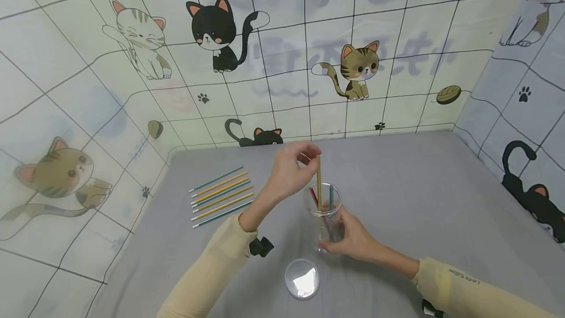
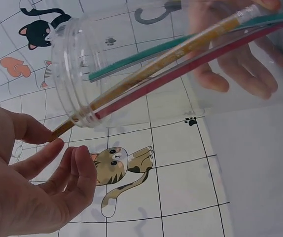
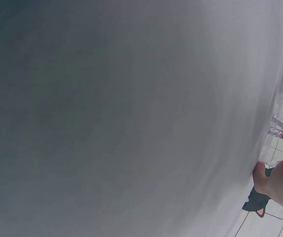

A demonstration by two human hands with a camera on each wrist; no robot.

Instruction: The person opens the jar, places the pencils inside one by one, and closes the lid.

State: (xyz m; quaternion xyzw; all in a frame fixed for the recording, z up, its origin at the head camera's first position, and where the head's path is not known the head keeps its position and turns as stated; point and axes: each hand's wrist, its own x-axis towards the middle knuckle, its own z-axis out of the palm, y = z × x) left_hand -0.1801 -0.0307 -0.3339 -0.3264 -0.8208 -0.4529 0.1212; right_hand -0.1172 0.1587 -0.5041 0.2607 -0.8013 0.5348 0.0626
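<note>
My left hand point(image 1: 295, 170) is above a clear jar point(image 1: 324, 213) and pinches the upper end of a yellow pencil point(image 1: 319, 178), whose lower part is inside. In the left wrist view, thumb and forefinger of the left hand point(image 2: 43, 182) hold that pencil's tip just outside the rim. A red pencil point(image 2: 191, 71) and a green pencil point(image 2: 141, 57) lean inside the jar too. Low on the jar's right side, my right hand point(image 1: 353, 237) grips it. Only part of the right hand point(image 3: 282, 182) shows at the right wrist view's edge.
Several yellow and green pencils point(image 1: 220, 198) lie in a row at the left of the grey tabletop point(image 1: 419, 200). A round clear lid point(image 1: 302, 278) lies in front of the jar. Behind the table hangs a cat-patterned cloth point(image 1: 287, 63).
</note>
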